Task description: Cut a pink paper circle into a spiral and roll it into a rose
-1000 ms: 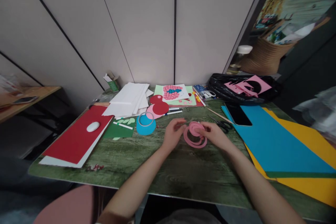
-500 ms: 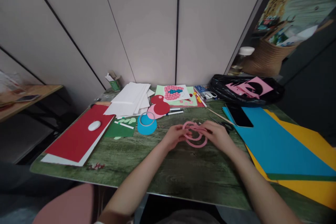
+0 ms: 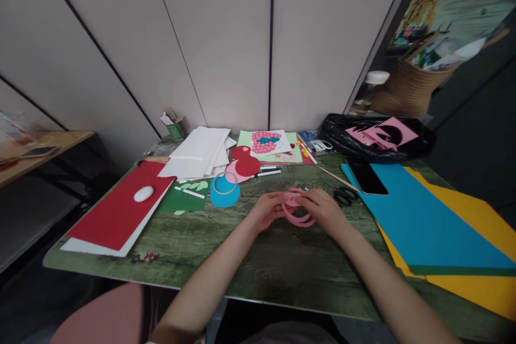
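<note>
A coiled pink paper strip [image 3: 300,221] hangs in loops between my two hands, above the green wood-grain table [image 3: 242,247]. My left hand [image 3: 271,210] pinches the coil on its left side. From the right, my right hand [image 3: 322,208] has its fingers closed on the upper part of the same strip; its fingertips are partly hidden. Black-handled scissors [image 3: 345,195] lie just beyond my right hand. To the left of my left hand are a blue paper circle [image 3: 224,200] and a thin ring [image 3: 226,183] on top of it.
Red card [image 3: 116,209] with a white mouse [image 3: 144,193] lies left, near green paper [image 3: 183,201] and white sheets [image 3: 197,153]. Blue card [image 3: 435,215], yellow card [image 3: 479,204] and a phone [image 3: 366,176] lie right. Behind them sits a black bag [image 3: 338,134] with pink scraps.
My right hand has moved slightly left, closer to my left hand. The pink loops are drawn together more tightly, and the scissors show more fully.
</note>
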{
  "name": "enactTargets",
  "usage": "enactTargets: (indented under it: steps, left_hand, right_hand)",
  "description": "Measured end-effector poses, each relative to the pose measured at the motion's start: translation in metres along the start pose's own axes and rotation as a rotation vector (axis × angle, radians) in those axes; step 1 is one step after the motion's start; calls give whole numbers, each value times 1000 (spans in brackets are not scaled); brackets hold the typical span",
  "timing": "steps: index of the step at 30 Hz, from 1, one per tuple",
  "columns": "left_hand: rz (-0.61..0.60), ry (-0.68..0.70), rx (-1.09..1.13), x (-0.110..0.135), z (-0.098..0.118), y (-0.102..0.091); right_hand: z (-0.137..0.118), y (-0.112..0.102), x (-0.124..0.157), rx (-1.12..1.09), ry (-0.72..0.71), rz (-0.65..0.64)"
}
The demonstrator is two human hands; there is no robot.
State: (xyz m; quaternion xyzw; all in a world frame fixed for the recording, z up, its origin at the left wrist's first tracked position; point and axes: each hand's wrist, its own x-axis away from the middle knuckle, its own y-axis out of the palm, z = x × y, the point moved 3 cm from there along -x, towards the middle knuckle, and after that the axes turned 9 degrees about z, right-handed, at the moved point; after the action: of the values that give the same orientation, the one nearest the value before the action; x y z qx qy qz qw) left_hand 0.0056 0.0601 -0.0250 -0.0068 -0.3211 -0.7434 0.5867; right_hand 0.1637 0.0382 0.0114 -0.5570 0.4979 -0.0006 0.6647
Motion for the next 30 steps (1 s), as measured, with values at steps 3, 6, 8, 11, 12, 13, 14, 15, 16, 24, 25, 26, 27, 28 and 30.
enactTargets:
  steps: [3,6,8,11,12,13,14,15,16,24,25,26,27,28,30]
  left_hand:
    - [13,54,-22,1,-1,0]
    - [46,98,-32,-1,0,-3]
    - [56,115,-46,-3,0,-6]
    - [45,113,-77,-5,1,-7]
    - [36,109,-88,-5,1,-7]
    - [28,106,-100,-5,0,-7]
    - [19,104,-112,-5,0,-6]
    - [11,103,-124,-4,-1,-5]
    - [6,104,-135,-4,-1,-5]
    - [1,137,-200,-3,-1,-5]
    - [1,145,-210,-3,0,-5]
    - [1,153,-221,-3,0,-5]
    - [1,163,-235,-2,0,-4]
    - [0,174,-249,-2,0,-4]
    - [-2,202,-279,-2,-1,-3]
  right_hand:
    - [-1,0,-3,-36,20,-22]
    - [-3,-5,-7,-97,82,-17]
    - [-3,-10,-9,-162,152,11]
    - [8,-14,-9,-277,387,152]
    - [14,-14,-7,-322,492,179]
    - [20,-11,-5,-379,589,174]
    - [24,-7,-3,-455,664,128]
    - [27,-3,-2,-543,712,53]
    - [29,2,-1,-626,739,-22]
    - [26,13,1,-844,858,-154]
    - [27,13,2,-845,885,-144]
    - [28,13,3,-850,909,-139]
    - [29,14,4,-858,926,-138]
    - [29,14,5,-866,937,-137]
    - [29,15,6,-882,950,-141]
